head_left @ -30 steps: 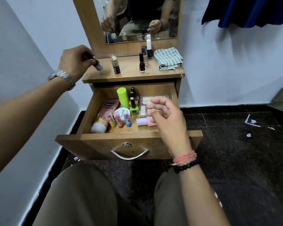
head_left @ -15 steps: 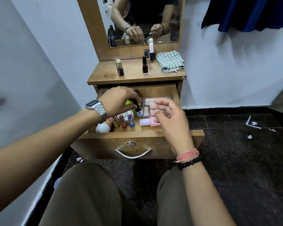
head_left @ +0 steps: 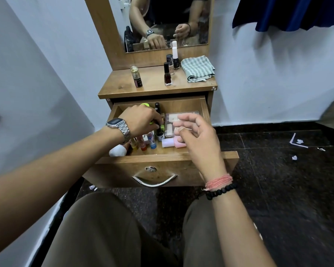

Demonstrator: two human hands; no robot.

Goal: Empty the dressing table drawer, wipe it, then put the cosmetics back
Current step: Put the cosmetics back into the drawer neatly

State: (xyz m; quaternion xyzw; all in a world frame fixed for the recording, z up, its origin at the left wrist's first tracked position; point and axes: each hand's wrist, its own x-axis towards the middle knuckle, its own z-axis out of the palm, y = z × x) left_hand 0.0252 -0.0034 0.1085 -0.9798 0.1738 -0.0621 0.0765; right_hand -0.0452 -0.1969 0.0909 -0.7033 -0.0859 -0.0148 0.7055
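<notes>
**Left hand down in the drawer**

A second ago our left hand [head_left: 141, 121] was up at the left edge of the worktop [head_left: 154, 87] with a small bottle; now it has come down into the open drawer [head_left: 162, 160], and its fingertips pinch the dark cap of a small bottle [head_left: 159, 132] standing near the middle of the drawer. Our right hand [head_left: 196, 135] has hardly shifted: it hovers over the right half of the drawer, fingers loosely curled and holding nothing.

In the drawer we see a green tube [head_left: 145, 105] at the back edge, a clear plastic case [head_left: 178, 120] in the back right corner, a pink and white bottle [head_left: 171, 142] lying on its side toward the front, three little coloured tubes [head_left: 143, 144] standing left of it, and the white end of a larger tube [head_left: 117, 150] in the front left corner.

On the worktop a brown bottle [head_left: 137, 77] stands left of centre, a dark nail polish [head_left: 168, 75] near the middle, two more bottles [head_left: 173, 58] at the back edge by the mirror [head_left: 168, 22], and a folded striped cloth [head_left: 198, 68] at the right edge.
</notes>
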